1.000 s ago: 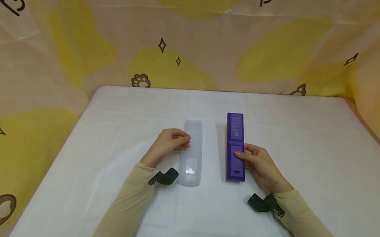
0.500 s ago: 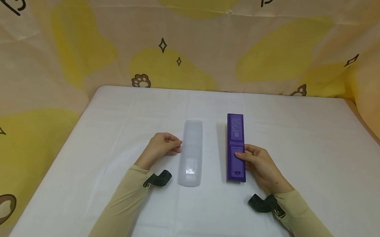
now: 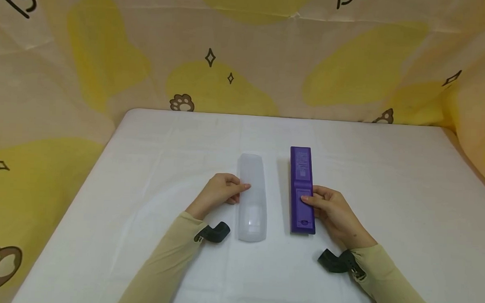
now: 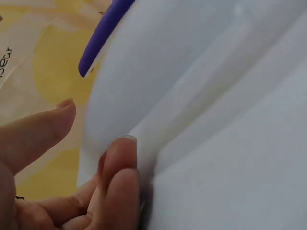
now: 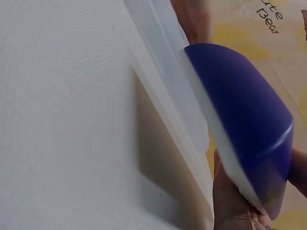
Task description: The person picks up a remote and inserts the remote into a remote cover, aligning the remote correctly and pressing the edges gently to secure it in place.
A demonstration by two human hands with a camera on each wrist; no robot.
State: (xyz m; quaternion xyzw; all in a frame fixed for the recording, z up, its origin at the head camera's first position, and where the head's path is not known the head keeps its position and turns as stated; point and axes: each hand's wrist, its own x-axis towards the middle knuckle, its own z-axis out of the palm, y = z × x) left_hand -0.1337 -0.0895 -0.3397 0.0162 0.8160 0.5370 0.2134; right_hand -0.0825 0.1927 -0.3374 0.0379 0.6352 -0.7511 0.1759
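A translucent, pale remote-control cover lies lengthwise on the white table, left of the remote. At its left edge is my left hand. Its fingertips touch the cover's side in the left wrist view, while the thumb is held apart from them, over the cover in the head view. My right hand grips a purple remote control by its right side, thumb on the back. The back faces up, with printed text and a battery lid. In the right wrist view, the remote shows a white other side; its buttons are hidden.
A white cloth covers the table. Behind and at the sides hangs a yellow-and-beige patterned cloth. Black wrist mounts sit on both sleeved wrists. The remote casts a shadow on the table to its left.
My left hand first drew back off the cover to the left, then came back to its left edge. The cover has shifted slightly right and turned a little. The right hand hardly moves.
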